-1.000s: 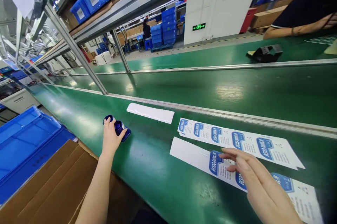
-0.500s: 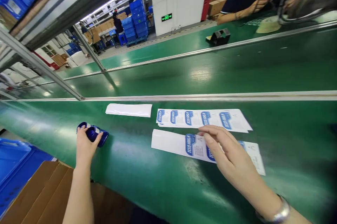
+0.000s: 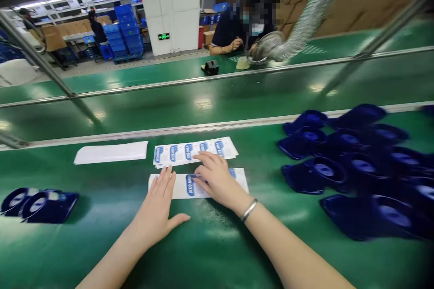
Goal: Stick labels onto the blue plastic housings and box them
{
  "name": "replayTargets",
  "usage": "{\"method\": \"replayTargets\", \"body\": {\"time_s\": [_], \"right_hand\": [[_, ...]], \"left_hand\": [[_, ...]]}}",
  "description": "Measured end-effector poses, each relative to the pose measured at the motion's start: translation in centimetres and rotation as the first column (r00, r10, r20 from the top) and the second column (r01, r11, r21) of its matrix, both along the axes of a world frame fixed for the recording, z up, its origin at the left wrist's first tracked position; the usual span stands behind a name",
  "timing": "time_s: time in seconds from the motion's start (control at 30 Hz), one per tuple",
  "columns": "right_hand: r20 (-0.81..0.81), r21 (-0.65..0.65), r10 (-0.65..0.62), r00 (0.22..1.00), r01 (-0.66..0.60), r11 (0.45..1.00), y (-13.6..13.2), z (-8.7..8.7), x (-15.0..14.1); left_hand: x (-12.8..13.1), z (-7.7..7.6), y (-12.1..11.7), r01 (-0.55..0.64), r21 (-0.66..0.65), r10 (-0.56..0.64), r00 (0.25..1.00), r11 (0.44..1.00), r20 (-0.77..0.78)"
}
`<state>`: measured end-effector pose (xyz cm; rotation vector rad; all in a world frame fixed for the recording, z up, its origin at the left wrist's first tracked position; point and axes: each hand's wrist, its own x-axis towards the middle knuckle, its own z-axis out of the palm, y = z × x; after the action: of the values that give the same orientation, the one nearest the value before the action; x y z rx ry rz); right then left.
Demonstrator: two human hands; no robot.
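My left hand (image 3: pixel 156 210) is open, fingers stretched out, its fingertips flat on the bare left end of a white strip of blue-printed labels (image 3: pixel 178 192). Over the same strip is my right hand (image 3: pixel 219 180), with a metal bangle at the wrist; its thumb and index finger pinch at the edge of a label. Just behind lies a stack of label sheets (image 3: pixel 179 154) with several blue labels in a row. A blank white strip (image 3: pixel 111 152) is to the left. Two dark blue plastic parts (image 3: pixel 56 207) with round recesses lie at the far left, apart from my hands.
Several more dark blue plastic parts (image 3: pixel 364 164) are spread on the right of the green bench (image 3: pixel 217 248). A metal rail (image 3: pixel 159 82) and posts run behind. Across sits a co-worker (image 3: pixel 222 31) beside a silver duct hose (image 3: pixel 312 13) and a small black object (image 3: pixel 212 68).
My left hand has let go of the dark blue part and moved right onto the label strip. My right hand stays at the strip. The view has swung right, showing more blue parts.
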<state>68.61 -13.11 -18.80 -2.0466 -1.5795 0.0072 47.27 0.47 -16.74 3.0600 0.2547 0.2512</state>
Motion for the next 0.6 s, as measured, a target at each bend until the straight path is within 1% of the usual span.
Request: {"method": "replayTargets", "body": {"time_s": [0.03,0.07,0.13,0.17,0.2,0.23,0.27,0.3,0.33,0.37,0.4,0.43,0.47,0.5,0.53,0.57,0.6], "right_hand": [[-0.018,0.016,0.012,1.0,-0.012,1.0,0.0,0.2,0.2],[-0.027,0.045,0.032,0.999,-0.031,0.998,0.1,0.5,0.5],[-0.042,0.117,0.103,0.994,-0.097,0.988,0.3,1.4,1.2],[-0.06,0.184,0.143,0.988,-0.13,0.974,0.4,2.0,1.6],[-0.09,0.267,0.165,0.982,-0.136,0.954,0.4,2.8,2.1],[-0.123,0.355,0.156,0.98,-0.103,0.929,0.4,3.6,2.5],[-0.166,0.43,0.11,0.98,-0.029,0.903,0.1,4.4,3.0],[-0.212,0.486,0.023,0.977,0.085,0.87,-0.4,5.2,3.4],[-0.252,0.513,-0.103,0.962,0.223,0.829,-1.2,5.9,3.9],[-0.273,0.508,-0.257,0.927,0.366,0.78,-2.2,6.4,4.5],[-0.265,0.473,-0.423,0.866,0.499,0.726,-3.5,6.8,5.1],[-0.226,0.412,-0.577,0.785,0.613,0.674,-4.9,7.0,5.7],[-0.169,0.335,-0.7,0.693,0.709,0.621,-6.5,7.1,6.4],[-0.112,0.25,-0.791,0.601,0.788,0.563,-8.0,7.0,6.9],[-0.063,0.184,-0.848,0.526,0.841,0.508,-9.3,6.8,7.4],[-0.031,0.142,-0.882,0.471,0.875,0.463,-10.2,6.6,7.8],[-0.021,0.148,-0.874,0.486,0.866,0.478,-10.4,6.1,8.0]], "left_hand": [[0.7,-1.2,-0.5,0.044,0.022,-0.044,0.999,0.999,0.01],[1.2,-2.4,-0.7,0.064,0.059,-0.066,0.997,0.996,0.042],[1.8,-4.5,-0.4,0.049,0.139,-0.068,0.989,0.989,0.132],[2.0,-5.3,0.1,0.034,0.167,-0.064,0.983,0.985,0.172],[2.3,-5.9,0.6,0.018,0.184,-0.056,0.978,0.983,0.202],[2.4,-6.3,1.0,0.012,0.199,-0.057,0.973,0.98,0.224],[2.6,-6.5,1.3,0.003,0.211,-0.055,0.969,0.977,0.243],[2.6,-6.6,1.5,-0.001,0.219,-0.055,0.967,0.976,0.25],[2.6,-6.5,1.6,-0.005,0.225,-0.052,0.968,0.974,0.246],[2.6,-6.4,1.6,-0.01,0.228,-0.045,0.971,0.974,0.235],[2.6,-6.4,1.6,-0.015,0.227,-0.036,0.975,0.974,0.219],[2.7,-6.4,1.6,-0.02,0.221,-0.026,0.979,0.975,0.203],[2.9,-6.5,1.7,-0.025,0.211,-0.016,0.981,0.977,0.193],[3.2,-6.6,1.8,-0.035,0.196,-0.003,0.982,0.98,0.189],[3.5,-6.7,1.8,-0.045,0.178,0.01,0.981,0.983,0.192],[3.8,-6.7,1.7,-0.054,0.156,0.023,0.981,0.986,0.191],[3.9,-6.6,1.4,-0.068,0.127,0.044,0.982,0.99,0.182]]}}
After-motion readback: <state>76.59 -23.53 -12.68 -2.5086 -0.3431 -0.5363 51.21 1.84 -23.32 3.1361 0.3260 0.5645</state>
